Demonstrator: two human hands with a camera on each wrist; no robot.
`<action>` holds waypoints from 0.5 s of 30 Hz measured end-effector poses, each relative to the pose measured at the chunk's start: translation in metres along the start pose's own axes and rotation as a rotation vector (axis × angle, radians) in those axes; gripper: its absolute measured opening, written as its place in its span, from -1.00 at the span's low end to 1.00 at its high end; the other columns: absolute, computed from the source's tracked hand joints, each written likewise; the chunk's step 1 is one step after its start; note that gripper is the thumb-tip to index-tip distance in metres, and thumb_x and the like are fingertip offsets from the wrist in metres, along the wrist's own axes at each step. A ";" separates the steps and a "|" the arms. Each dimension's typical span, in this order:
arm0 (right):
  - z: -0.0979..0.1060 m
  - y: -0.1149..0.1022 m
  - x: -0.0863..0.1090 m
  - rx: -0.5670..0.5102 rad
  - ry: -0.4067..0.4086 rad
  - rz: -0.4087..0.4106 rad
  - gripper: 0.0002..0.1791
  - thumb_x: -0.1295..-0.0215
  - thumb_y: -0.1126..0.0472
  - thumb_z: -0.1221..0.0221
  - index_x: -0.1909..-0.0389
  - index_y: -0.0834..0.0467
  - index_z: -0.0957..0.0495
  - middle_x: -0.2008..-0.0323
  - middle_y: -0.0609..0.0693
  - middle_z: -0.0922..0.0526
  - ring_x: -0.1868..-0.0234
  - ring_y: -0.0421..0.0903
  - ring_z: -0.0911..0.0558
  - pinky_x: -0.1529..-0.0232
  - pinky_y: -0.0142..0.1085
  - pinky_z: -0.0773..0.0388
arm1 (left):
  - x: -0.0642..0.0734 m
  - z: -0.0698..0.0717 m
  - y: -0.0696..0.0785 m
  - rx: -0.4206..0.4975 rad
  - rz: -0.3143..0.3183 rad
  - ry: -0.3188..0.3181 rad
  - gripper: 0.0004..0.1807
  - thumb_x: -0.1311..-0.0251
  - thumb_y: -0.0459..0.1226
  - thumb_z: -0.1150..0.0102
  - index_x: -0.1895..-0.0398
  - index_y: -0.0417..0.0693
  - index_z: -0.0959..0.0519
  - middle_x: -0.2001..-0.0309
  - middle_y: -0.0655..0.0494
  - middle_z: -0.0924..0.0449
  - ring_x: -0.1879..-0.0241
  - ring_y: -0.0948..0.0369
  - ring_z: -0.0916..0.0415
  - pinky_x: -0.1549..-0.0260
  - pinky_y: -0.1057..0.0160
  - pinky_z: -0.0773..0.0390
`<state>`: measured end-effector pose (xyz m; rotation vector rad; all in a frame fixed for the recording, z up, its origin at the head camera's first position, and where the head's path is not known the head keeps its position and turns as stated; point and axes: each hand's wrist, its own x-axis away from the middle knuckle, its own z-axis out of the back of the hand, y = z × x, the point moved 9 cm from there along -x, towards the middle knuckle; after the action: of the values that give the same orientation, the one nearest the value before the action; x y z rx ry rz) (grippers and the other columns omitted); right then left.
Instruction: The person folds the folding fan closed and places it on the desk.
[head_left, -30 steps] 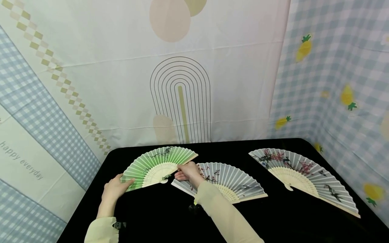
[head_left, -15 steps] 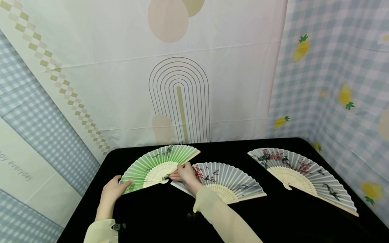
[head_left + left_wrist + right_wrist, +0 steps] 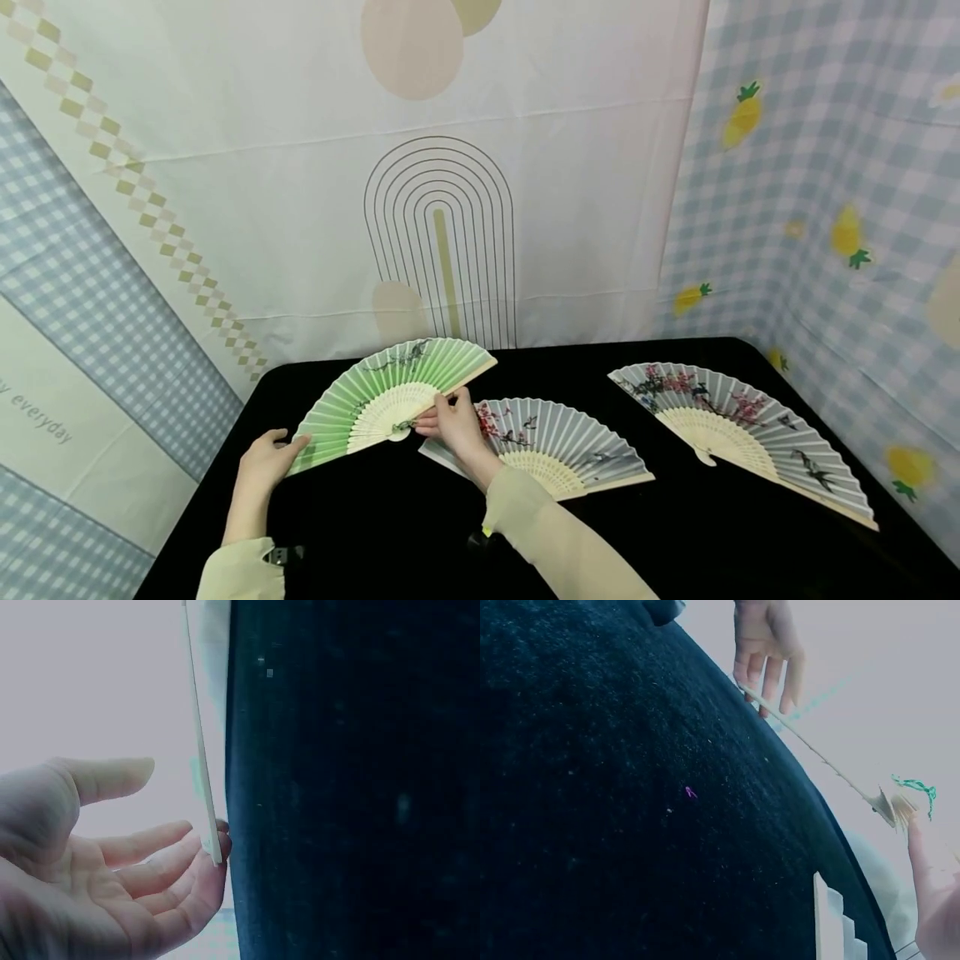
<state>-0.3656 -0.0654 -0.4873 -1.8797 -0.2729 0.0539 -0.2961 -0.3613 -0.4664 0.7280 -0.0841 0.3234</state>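
An open folding fan with green pleats [image 3: 333,421] and pale ribs is tilted up at the left part of the black table. My right hand [image 3: 462,429] pinches its right guard stick near the pivot, where a green tassel cord [image 3: 919,785] hangs. At the fan's left end is my left hand [image 3: 261,471]. In the left wrist view its loosely bent fingers [image 3: 176,907] support the fan's edge stick [image 3: 201,750], with the thumb apart from it. A grey folding fan with red blossoms [image 3: 600,442] lies spread out, partly behind my right hand and forearm.
Another grey fan with pink blossoms [image 3: 787,446] lies spread open on the right of the black table [image 3: 390,542]. A patterned white cloth [image 3: 600,208] hangs behind the table, and checked cloths with pineapples [image 3: 817,317] hang at the right.
The green fan has risen off the table, its top edge now overlapping the backdrop. Both hands have moved with it, the left one slightly to the left.
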 end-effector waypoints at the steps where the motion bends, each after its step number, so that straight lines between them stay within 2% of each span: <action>1: 0.000 -0.003 0.001 0.001 -0.003 0.014 -0.84 -0.65 0.21 0.12 0.04 0.25 -0.20 0.31 0.35 -0.68 0.33 0.05 -0.78 0.17 -0.14 -0.75 | 0.000 0.002 0.000 0.016 0.001 0.008 -0.16 -0.48 0.07 0.05 -0.44 -0.53 -0.14 -0.29 -0.55 -0.31 -0.21 -0.40 -0.32 -0.17 -0.33 -0.39; 7: -0.001 -0.021 0.008 0.001 -0.025 0.107 -0.85 -0.65 0.22 0.13 0.05 0.24 -0.18 0.25 0.39 -0.68 0.25 0.09 -0.77 0.16 -0.17 -0.74 | 0.002 0.012 0.007 0.154 0.015 0.059 -0.20 -0.51 0.09 0.12 -0.48 -0.42 -0.17 -0.34 -0.49 -0.29 -0.22 -0.32 -0.35 -0.13 -0.22 -0.47; 11: 0.000 -0.032 0.012 -0.005 -0.062 0.139 -0.86 -0.66 0.20 0.13 0.11 0.20 -0.16 0.22 0.38 -0.67 0.24 0.04 -0.77 0.12 -0.19 -0.73 | 0.004 0.016 0.012 0.272 0.035 0.096 -0.20 -0.49 0.12 0.08 -0.49 -0.36 -0.20 -0.37 -0.45 -0.28 -0.11 -0.16 -0.47 0.09 0.05 -0.66; 14: 0.003 -0.039 0.014 -0.009 -0.069 0.153 -0.85 -0.66 0.19 0.14 0.12 0.18 -0.15 0.23 0.34 -0.67 0.26 -0.02 -0.77 0.12 -0.20 -0.73 | 0.006 0.019 0.017 0.338 0.042 0.125 -0.21 -0.47 0.12 0.03 -0.49 -0.31 -0.23 -0.38 -0.40 -0.29 0.05 0.07 -0.52 0.29 0.24 -0.68; 15: 0.004 -0.042 0.014 -0.011 -0.063 0.157 -0.85 -0.66 0.18 0.13 0.09 0.18 -0.17 0.24 0.32 -0.68 0.26 -0.03 -0.77 0.12 -0.19 -0.73 | 0.007 0.021 0.019 0.360 0.044 0.136 -0.21 -0.46 0.13 0.02 -0.49 -0.28 -0.24 -0.39 -0.37 -0.29 0.04 0.10 -0.50 0.32 0.28 -0.66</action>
<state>-0.3589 -0.0466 -0.4475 -1.9095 -0.1688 0.2185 -0.2948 -0.3601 -0.4377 1.0590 0.0895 0.4350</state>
